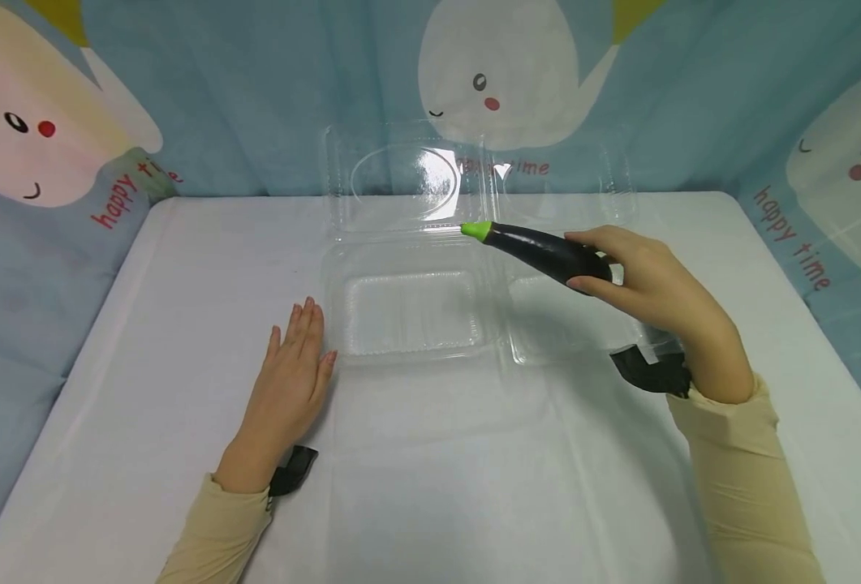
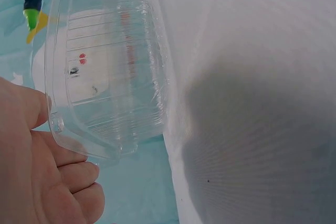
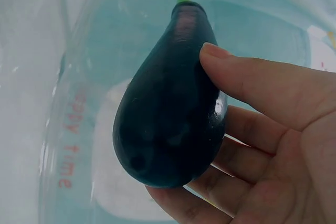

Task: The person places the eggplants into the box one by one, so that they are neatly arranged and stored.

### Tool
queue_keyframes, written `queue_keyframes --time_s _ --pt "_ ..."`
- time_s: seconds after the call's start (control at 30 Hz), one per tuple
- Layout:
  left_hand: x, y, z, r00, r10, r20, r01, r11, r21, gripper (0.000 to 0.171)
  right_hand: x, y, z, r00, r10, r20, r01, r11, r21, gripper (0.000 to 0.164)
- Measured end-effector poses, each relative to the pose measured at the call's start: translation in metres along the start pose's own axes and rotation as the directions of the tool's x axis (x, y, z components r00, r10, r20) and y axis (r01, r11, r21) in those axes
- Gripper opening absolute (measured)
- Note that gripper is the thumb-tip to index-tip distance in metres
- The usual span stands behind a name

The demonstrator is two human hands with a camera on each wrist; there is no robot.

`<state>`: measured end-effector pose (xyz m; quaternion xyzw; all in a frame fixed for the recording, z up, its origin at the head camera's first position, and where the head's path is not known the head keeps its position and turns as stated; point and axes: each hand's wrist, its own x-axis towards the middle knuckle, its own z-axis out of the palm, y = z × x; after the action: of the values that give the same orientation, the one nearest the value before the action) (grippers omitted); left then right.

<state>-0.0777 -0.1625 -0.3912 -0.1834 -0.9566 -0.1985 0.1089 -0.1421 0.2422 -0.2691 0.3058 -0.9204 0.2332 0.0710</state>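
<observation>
My right hand (image 1: 645,272) grips a dark purple eggplant (image 1: 543,250) by its thick end, its green stem tip pointing left. It is held above two clear plastic boxes with raised lids, over the back of the right box (image 1: 576,328). In the right wrist view, the thumb and fingers wrap the eggplant (image 3: 168,114) from one side. My left hand (image 1: 287,389) lies with straight fingers at the left side of the left box (image 1: 411,353). In the left wrist view, the left hand's thumb and a finger meet the rim of the clear box (image 2: 100,72).
Both boxes stand side by side on a white-covered table (image 1: 430,487), with lids (image 1: 404,182) tilted up at the back. A blue curtain (image 1: 255,89) printed with cartoon figures and "happy time" hangs behind and at both sides.
</observation>
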Motion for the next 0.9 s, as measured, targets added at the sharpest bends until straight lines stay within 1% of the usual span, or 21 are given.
queue_keyframes --time_s 0.27,0.47,0.9 --pt "0.001 0.001 0.0 1.0 -0.006 0.003 0.006 1.0 0.005 0.057 0.016 -0.016 0.003 0.999 -0.037 0.038 0.037 0.999 0.0 0.048" --pt "0.0 0.0 0.001 1.0 -0.005 -0.003 0.005 1.0 -0.005 0.057 0.029 -0.027 0.008 0.995 -0.053 0.087 0.052 0.998 0.02 0.046" --pt "0.0 0.0 0.001 1.0 -0.005 -0.009 0.006 1.0 0.002 0.057 0.048 -0.04 0.02 0.977 -0.107 0.185 0.098 0.994 0.058 0.044"
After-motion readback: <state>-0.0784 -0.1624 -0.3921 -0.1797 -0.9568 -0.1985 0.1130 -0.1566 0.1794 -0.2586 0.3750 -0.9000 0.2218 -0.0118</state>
